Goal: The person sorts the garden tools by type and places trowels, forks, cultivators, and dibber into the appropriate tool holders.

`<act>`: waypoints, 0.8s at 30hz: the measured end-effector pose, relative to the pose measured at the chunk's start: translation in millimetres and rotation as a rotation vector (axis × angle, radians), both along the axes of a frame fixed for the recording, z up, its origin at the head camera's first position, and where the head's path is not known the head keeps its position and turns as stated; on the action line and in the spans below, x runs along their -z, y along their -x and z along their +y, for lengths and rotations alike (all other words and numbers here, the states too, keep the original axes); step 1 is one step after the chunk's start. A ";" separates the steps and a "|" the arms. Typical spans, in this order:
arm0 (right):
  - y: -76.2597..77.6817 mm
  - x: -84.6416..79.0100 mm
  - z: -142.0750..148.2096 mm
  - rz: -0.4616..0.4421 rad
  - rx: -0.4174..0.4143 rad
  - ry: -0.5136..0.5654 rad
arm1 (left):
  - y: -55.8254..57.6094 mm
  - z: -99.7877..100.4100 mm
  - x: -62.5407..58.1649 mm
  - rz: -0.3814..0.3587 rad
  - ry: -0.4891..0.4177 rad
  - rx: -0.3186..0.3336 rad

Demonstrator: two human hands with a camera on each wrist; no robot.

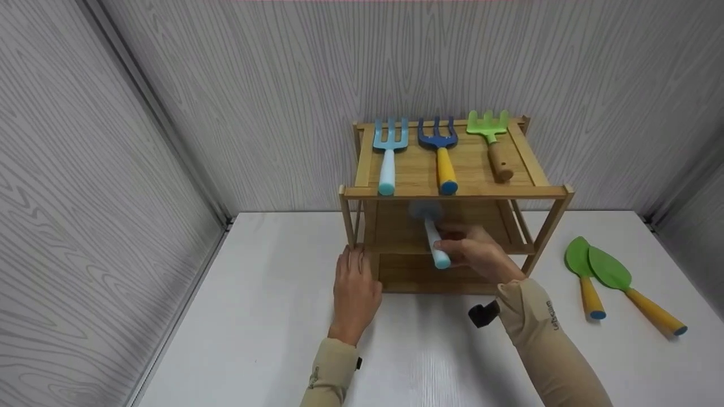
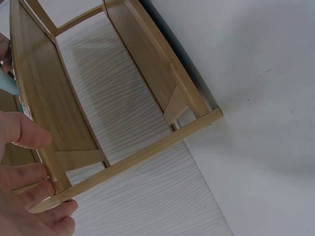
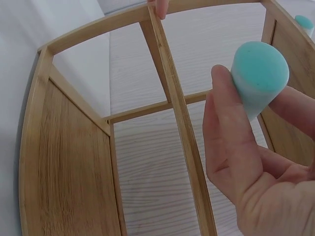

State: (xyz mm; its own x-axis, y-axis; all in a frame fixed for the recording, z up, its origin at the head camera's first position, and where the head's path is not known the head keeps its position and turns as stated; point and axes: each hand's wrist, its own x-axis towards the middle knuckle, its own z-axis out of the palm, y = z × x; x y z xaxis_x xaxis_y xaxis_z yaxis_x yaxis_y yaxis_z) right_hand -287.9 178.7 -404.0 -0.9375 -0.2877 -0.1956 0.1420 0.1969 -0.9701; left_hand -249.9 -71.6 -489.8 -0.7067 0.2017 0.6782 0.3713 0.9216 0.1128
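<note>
In front of the three-tier wooden rack, my right hand (image 1: 478,251) grips a light-blue hand trowel (image 1: 434,243) by its handle. The trowel's pale, rounded blade (image 1: 425,209) reaches in over the middle shelf, under the top board's front edge. Its turquoise handle end (image 3: 261,66) points back toward the right wrist camera. At the rack's left front post, my left hand (image 1: 356,291) holds the frame, with its thumb (image 2: 32,133) on one side and fingers around the other. On top lie a light-blue fork (image 1: 388,164), a blue fork with yellow handle (image 1: 445,164) and a green fork with wooden handle (image 1: 498,158).
Two green leaf-shaped trowels (image 1: 610,267) with yellow handles lie on the white table (image 1: 271,316) right of the rack (image 1: 452,195), one overlapping the other. Grey wood-patterned panels (image 1: 254,85) stand behind and at both sides. The rack's bottom shelf (image 1: 435,282) sits low near the table.
</note>
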 end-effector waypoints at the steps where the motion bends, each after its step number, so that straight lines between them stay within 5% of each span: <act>1: 1.1 -0.2 -1.3 -0.003 0.005 0.002 | 0.1 -0.1 0.5 0.003 -0.004 0.001; 16: 15.4 -1.3 -24.6 -0.001 0.041 -0.032 | 0.6 -1.9 0.9 -0.019 -0.018 -0.001; 24: 23.9 0.5 -39.5 -0.084 0.114 0.059 | 0.0 -0.1 1.6 -0.043 -0.018 0.007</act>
State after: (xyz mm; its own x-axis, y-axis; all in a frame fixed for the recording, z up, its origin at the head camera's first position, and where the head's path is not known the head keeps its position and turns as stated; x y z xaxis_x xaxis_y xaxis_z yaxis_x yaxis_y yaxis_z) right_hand -311.8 139.2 -404.4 -0.9457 -0.1940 -0.2608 0.2414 0.1180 -0.9632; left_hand -249.9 -71.7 -491.4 -0.7340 0.1948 0.6506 0.3719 0.9169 0.1451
